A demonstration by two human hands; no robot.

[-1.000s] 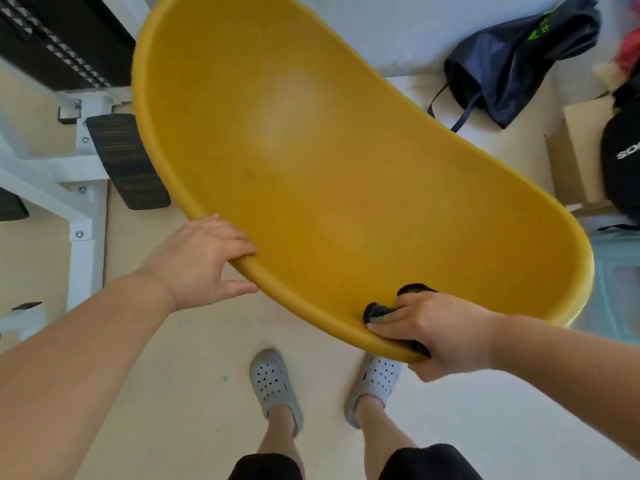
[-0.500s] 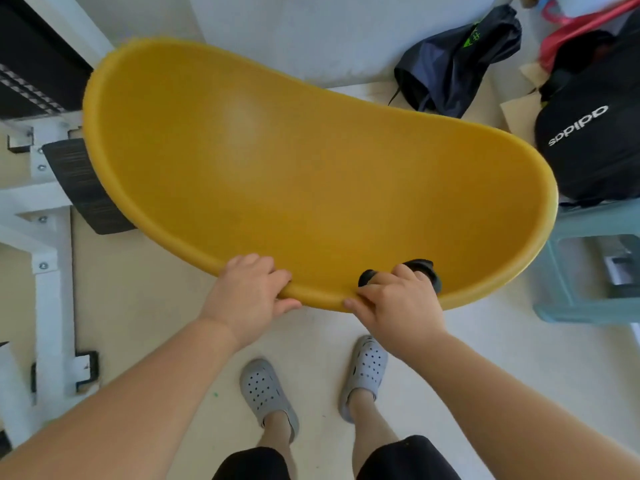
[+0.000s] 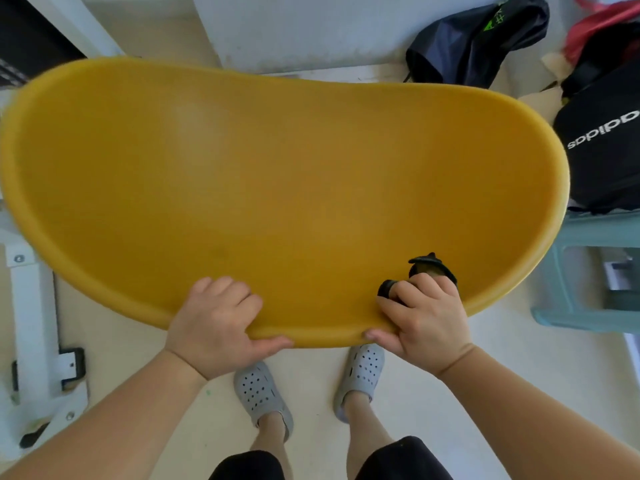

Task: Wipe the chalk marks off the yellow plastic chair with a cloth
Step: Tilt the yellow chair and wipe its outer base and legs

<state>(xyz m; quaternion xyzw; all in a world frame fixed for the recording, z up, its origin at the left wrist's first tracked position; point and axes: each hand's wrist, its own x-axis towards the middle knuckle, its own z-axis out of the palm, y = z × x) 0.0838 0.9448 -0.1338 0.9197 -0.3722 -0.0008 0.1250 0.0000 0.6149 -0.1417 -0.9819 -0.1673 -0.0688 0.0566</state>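
The yellow chair (image 3: 277, 188) fills most of the view. It is held off the floor with its hollow side facing up at the person, and its long axis runs left to right across the body. A black bag (image 3: 602, 143) and a pale green stool (image 3: 581, 278) lie just beyond the chair's right end.

Both hands are on the chair's near rim. The left hand (image 3: 214, 323) grips close to the rim's middle, its fingers (image 3: 221, 289) curled over into the hollow and the thumb hooked under the edge. The right hand (image 3: 422, 317) grips further toward the chair's right end in the same way, and it holds the dark cloth (image 3: 429, 268) bunched between its fingers and the inner wall.

The cloth therefore sits at the near right corner of the hollow. Nearly all the surface to be wiped stretches away from it, forward and to the left along the chair's length. The right hand is the nearer one for wiping, and the left looks placed to steady the chair. No chalk marks show clearly on the yellow surface, so where they lie cannot be told.
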